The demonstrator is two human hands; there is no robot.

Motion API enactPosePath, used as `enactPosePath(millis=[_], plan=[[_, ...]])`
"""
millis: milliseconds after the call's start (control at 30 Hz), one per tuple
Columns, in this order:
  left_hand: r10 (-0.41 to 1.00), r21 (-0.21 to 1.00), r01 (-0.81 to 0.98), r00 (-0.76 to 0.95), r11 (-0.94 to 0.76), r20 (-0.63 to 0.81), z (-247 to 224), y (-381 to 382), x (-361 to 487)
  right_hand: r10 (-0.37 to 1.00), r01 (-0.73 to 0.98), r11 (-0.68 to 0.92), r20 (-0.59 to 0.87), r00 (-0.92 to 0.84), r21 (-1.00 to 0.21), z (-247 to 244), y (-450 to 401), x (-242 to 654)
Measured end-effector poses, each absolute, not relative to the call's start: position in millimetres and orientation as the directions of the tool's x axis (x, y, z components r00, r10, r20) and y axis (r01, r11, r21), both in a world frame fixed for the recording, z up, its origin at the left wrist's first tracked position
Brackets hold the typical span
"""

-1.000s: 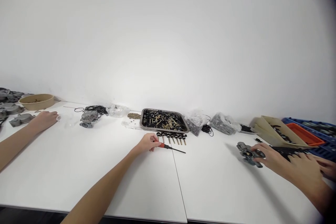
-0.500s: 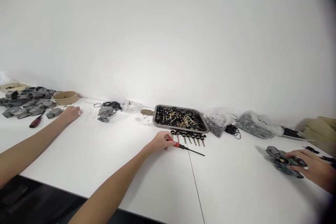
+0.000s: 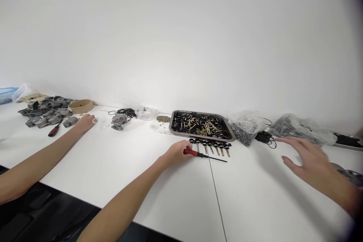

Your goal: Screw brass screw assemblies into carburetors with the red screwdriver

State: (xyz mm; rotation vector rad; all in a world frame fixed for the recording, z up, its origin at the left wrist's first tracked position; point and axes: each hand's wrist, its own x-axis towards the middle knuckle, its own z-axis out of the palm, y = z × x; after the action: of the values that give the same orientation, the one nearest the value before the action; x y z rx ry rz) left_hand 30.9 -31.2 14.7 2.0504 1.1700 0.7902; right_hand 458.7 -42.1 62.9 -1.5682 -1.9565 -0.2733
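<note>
One big plain white wall (image 3: 176, 45) at the back, taking up pretty much the whole top half. Below that, two white tabletops (image 3: 181, 196) butted edge to edge, with a thin dark seam toward the bottom. Over on the left, a messy pile of grey metal pieces (image 3: 48, 112). Around the middle, a metal tray (image 3: 198, 136) full of black and brass-coloured bits, all jumbled up. Off to the right, up by the wall, a long crumpled clear bag (image 3: 300, 128) of grey stuff, too blurry to say what. Between bag and tray, a shorter clear bag (image 3: 245, 130) with loads of little dark bits.

Hands next. Right hand (image 3: 310, 162) wide open and holding nothing, fingers stretched leftward, thumb well apart. Fingertip right by some black loops (image 3: 263, 137) in front of the bags; can't tell if touching. Past the wrist, at the right edge, a grey metal part (image 3: 354, 176), partly hidden. Left hand (image 3: 179, 152) curled snugly around the red handle of a screwdriver (image 3: 195, 154), just in front of the tray, blade out to the right. Far left, a co-worker's hand (image 3: 85, 121) near a tan bowl (image 3: 85, 108).

Smaller still: another screwdriver (image 3: 53, 131) by the grey pile, plus a lone grey lump (image 3: 119, 121) beside a tangle of black rings (image 3: 127, 112). Along the tray's front, a neat row of black-topped pins (image 3: 210, 146). Tiniest of all, a heap of brass-coloured beads (image 3: 163, 118) just left of the tray.
</note>
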Motion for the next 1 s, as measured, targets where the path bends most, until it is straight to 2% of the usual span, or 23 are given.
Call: enactPosePath(millis=[67, 167, 333, 500, 600, 700, 867, 1000], plan=[[0.885, 0.742, 0.526, 0.423, -0.415, 0.194, 15, -32, 32, 0.815, 0.891, 0.343, 0.566, -0.126, -0.296, 68, -44, 408], [0.886, 0.714, 0.559, 0.421, -0.422, 0.194, 14, -32, 33, 0.824, 0.732, 0.45, 0.553, -0.12, -0.511, 63, -45, 343], [0.887, 0.681, 0.593, 0.417, -0.429, 0.196, 12, -30, 34, 0.761, 0.617, 0.608, 0.586, -0.276, -0.499, 28, -49, 295], [0.894, 0.643, 0.633, 0.396, -0.431, 0.21, 22, -38, 40, 0.798, 0.548, 0.588, 0.536, -0.275, -0.595, 5, -51, 298], [0.916, 0.618, 0.676, 0.311, -0.401, 0.254, 36, -38, 34, 0.826, 0.53, 0.561, 0.477, -0.301, -0.636, -1, -47, 301], [0.941, 0.582, 0.76, 0.116, -0.29, 0.316, 58, -24, 5, 0.831, 0.514, 0.556, 0.456, -0.318, -0.654, -6, -43, 302], [0.878, 0.432, 0.901, -0.241, 0.044, 0.414, 99, 9, -90, 0.833, 0.499, 0.553, 0.467, -0.298, -0.668, -10, -37, 303], [0.815, 0.357, 0.883, -0.435, 0.304, 0.382, 108, 15, -160, 0.833, 0.485, 0.552, 0.48, -0.276, -0.679, -8, -35, 304]])
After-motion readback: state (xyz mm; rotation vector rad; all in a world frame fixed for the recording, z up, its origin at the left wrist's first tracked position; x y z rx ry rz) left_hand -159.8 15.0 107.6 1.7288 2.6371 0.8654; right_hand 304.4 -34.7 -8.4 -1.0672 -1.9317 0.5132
